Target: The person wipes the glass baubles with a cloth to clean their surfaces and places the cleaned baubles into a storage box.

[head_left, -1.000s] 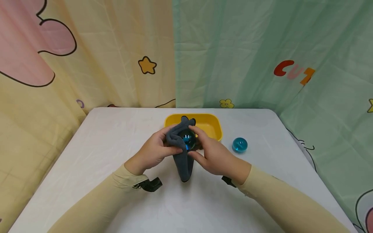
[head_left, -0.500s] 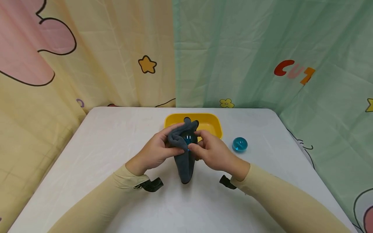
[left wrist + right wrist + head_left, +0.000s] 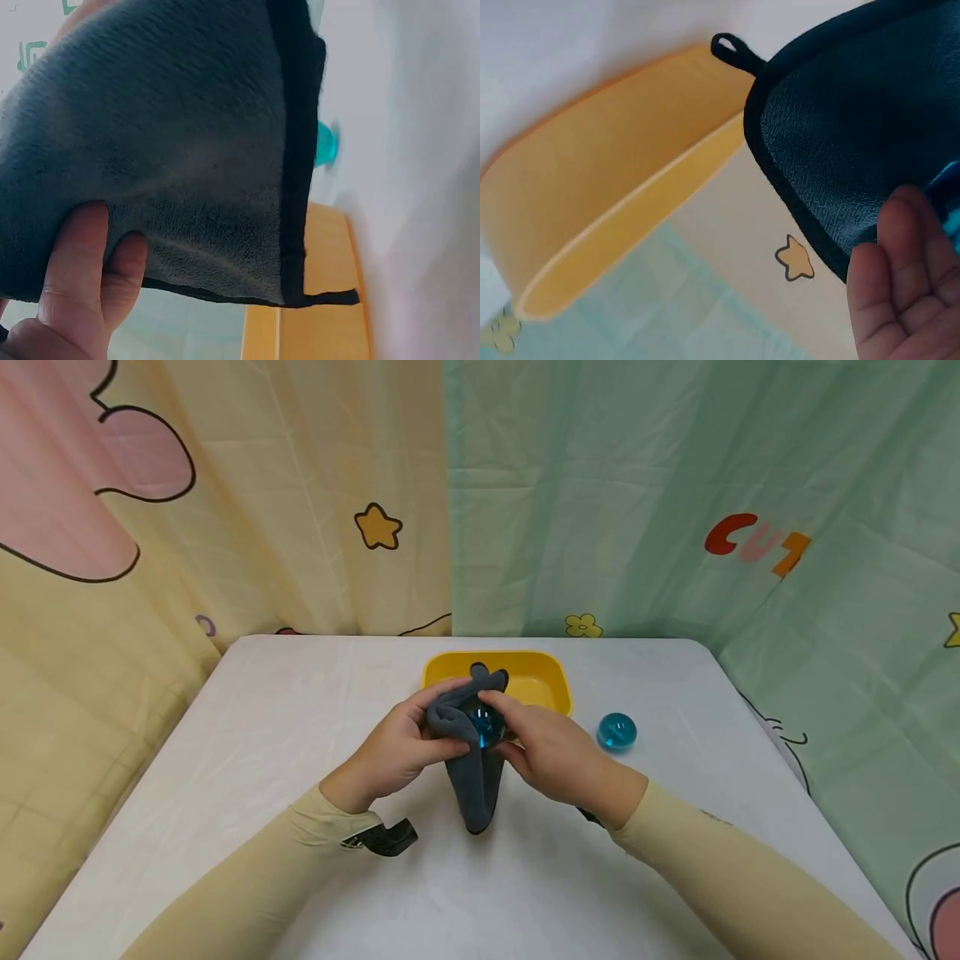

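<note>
Dark-grey plush cloth with black edging (image 3: 472, 785) is folded round a clear blue ball (image 3: 486, 727), both held up in your two hands over the middle of the white table (image 3: 300, 710). Cloth's long axis runs near to far from you in the head view, leaning very little; narrow folded tip points back at you, two rounded corners point away, overlapping the near side of the yellow rounded-rectangle tray (image 3: 561, 689). Can't tell if the near tip touches the table. Ball is round, so no long axis; it sits in the fold, opening faced toward your right hand.

Your left hand (image 3: 405, 743): fingers behind the cloth, thumb in front, pinching it; left wrist view shows two fingertips pressed on the plush side. Your right hand (image 3: 562, 752): narrow, curled at the ball, index finger over its top, thumb low; right wrist view has fingers against the cloth, ball partly hidden beside them. Small black loop (image 3: 735, 54) sticks out from a cloth corner.

Second clear blue ball (image 3: 617, 732) rests on the table, right of the tray, apart from your right hand.
</note>
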Available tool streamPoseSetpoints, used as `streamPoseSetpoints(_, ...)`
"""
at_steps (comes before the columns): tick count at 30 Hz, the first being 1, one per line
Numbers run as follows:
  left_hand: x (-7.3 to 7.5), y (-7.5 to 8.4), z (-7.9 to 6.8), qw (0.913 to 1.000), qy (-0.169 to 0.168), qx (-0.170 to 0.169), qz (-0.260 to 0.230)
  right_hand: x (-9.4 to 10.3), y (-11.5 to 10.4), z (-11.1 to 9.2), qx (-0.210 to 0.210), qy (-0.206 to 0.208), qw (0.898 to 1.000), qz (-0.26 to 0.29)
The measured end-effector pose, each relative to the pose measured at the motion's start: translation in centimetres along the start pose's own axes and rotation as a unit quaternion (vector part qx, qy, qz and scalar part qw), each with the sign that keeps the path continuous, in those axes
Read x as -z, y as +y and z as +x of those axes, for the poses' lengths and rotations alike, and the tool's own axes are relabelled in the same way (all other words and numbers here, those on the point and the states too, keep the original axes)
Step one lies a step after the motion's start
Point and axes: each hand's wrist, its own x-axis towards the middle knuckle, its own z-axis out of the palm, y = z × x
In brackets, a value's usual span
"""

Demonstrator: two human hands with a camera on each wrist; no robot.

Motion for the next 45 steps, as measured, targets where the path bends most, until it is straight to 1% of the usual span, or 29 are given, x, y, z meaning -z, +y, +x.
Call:
streamPoseSetpoints(1,-0.03,0.00,0.01,1.0000,-0.003,0.000,0.002,0.02,0.06,0.00,-0.012,-0.005,1.000,0.017)
streamPoseSetpoints(3,-0.15,0.05,0.03,0.9999,-0.007,-0.002,0.012,-0.02,0.18,0.07,-0.047,-0.018,0.995,0.090)
streamPoseSetpoints(4,-0.18,0.07,0.05,0.9998,-0.008,-0.005,0.018,-0.09,0.24,0.11,-0.069,-0.023,0.989,0.132)
streamPoseSetpoints(6,-0.27,0.11,0.09,0.9996,-0.009,-0.007,0.025,-0.21,0.28,0.16,-0.109,-0.025,0.973,0.204)
streamPoseSetpoints(7,-0.29,0.12,0.09,0.9996,-0.008,-0.006,0.027,-0.25,0.28,0.16,-0.121,-0.020,0.967,0.225)
streamPoseSetpoints(8,-0.29,0.10,0.10,0.9996,-0.007,-0.006,0.028,-0.30,0.27,0.15,-0.124,-0.013,0.964,0.234)
streamPoseSetpoints(9,-0.29,0.08,0.12,0.9995,-0.006,-0.006,0.030,-0.34,0.23,0.12,-0.123,-0.005,0.965,0.231)
streamPoseSetpoints(11,-0.25,0.05,0.16,0.9995,0.000,-0.005,0.030,-0.36,0.10,0.05,-0.107,0.008,0.974,0.200)
streamPoseSetpoints(14,-0.08,0.09,0.17,0.9998,0.009,-0.004,0.018,-0.24,-0.10,-0.05,-0.061,0.015,0.991,0.121)
streamPoseSetpoints(16,0.01,0.15,0.16,0.9999,0.011,-0.005,0.003,-0.06,-0.21,-0.05,-0.032,0.012,0.997,0.064)
streamPoseSetpoints(17,0.05,0.15,0.15,0.9999,0.009,-0.005,-0.005,0.02,-0.18,-0.06,-0.017,0.013,0.999,0.034)
streamPoseSetpoints(19,0.04,0.13,0.15,0.9999,0.006,-0.005,-0.013,0.16,-0.06,-0.07,0.000,0.015,1.000,-0.021)
streamPoseSetpoints(20,0.02,0.10,0.16,0.9999,0.003,-0.005,-0.016,0.23,0.02,-0.07,0.007,0.017,0.999,-0.043)
streamPoseSetpoints(21,0.01,0.08,0.17,0.9999,0.000,-0.006,-0.012,0.28,0.09,-0.05,0.005,0.017,0.999,-0.047)
streamPoseSetpoints(22,-0.01,0.06,0.18,1.0000,-0.002,-0.006,-0.007,0.31,0.17,-0.02,0.001,0.014,0.999,-0.040)
streamPoseSetpoints(23,-0.05,0.06,0.19,1.0000,-0.004,-0.007,-0.001,0.34,0.26,0.02,-0.008,0.008,1.000,-0.021)
streamPoseSetpoints(25,-0.07,-0.03,0.26,0.9999,-0.008,-0.009,0.012,0.40,0.31,0.15,-0.045,-0.010,0.997,0.057)
streamPoseSetpoints(26,-0.09,-0.04,0.26,0.9998,-0.009,-0.009,0.018,0.39,0.34,0.22,-0.065,-0.018,0.992,0.103)
streamPoseSetpoints(28,-0.15,-0.06,0.25,0.9996,-0.011,-0.009,0.024,0.33,0.34,0.27,-0.106,-0.025,0.977,0.182)
streamPoseSetpoints(29,-0.17,-0.09,0.25,0.9996,-0.011,-0.009,0.025,0.25,0.35,0.24,-0.118,-0.022,0.972,0.201)
streamPoseSetpoints(30,-0.18,-0.15,0.26,0.9996,-0.011,-0.010,0.023,0.17,0.32,0.21,-0.122,-0.015,0.970,0.208)
streamPoseSetpoints(31,-0.21,-0.11,0.23,0.9997,-0.011,-0.009,0.021,0.09,0.25,0.15,-0.117,-0.008,0.971,0.206)
streamPoseSetpoints(32,-0.24,-0.10,0.21,0.9997,-0.010,-0.010,0.020,0.03,0.17,0.08,-0.108,-0.001,0.975,0.192)
streamPoseSetpoints(35,-0.24,-0.13,0.21,0.9997,-0.012,-0.013,0.016,-0.01,-0.03,-0.14,-0.066,0.020,0.990,0.121)
streamPoseSetpoints(38,-0.18,-0.09,0.17,0.9998,-0.011,-0.010,0.016,0.23,-0.10,-0.30,-0.018,0.021,0.998,0.053)
streamPoseSetpoints(40,-0.13,-0.04,0.14,0.9999,-0.011,-0.006,0.008,0.41,-0.02,-0.34,0.015,0.017,1.000,0.008)
streamPoseSetpoints(42,-0.10,0.00,0.12,0.9999,-0.011,-0.003,0.003,0.54,0.05,-0.32,0.037,0.015,0.999,-0.033)
streamPoseSetpoints(44,-0.10,0.09,0.11,0.9999,-0.014,-0.001,-0.004,0.58,0.12,-0.34,0.047,0.014,0.997,-0.058)
streamPoseSetpoints(45,-0.10,0.13,0.08,0.9999,-0.015,-0.002,-0.001,0.54,0.14,-0.32,0.041,0.011,0.998,-0.055)
